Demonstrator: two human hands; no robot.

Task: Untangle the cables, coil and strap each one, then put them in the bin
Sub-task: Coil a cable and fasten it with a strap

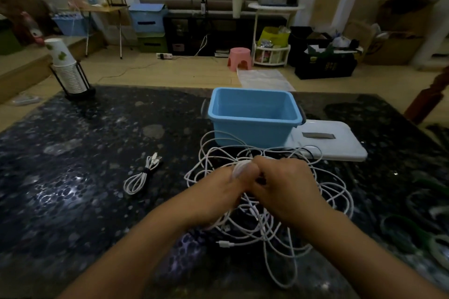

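A tangle of white cables (264, 223) sprawls over the dark speckled table (73, 165), in front of the blue bin (255, 114). Both hands meet above the tangle. My left hand (226, 189) grips a small bundle of white cable loops (240, 167), which shows between thumb and fingers. My right hand (284, 182) is curled against it and pinches the same cable. One coiled, strapped white cable (142, 173) lies to the left on the table. The bin holds nothing.
The bin's white lid (335, 141) lies flat to the right of the bin. A stack of paper cups in a black holder (66, 68) stands at the table's far left corner. Green straps (413, 233) lie near the right edge.
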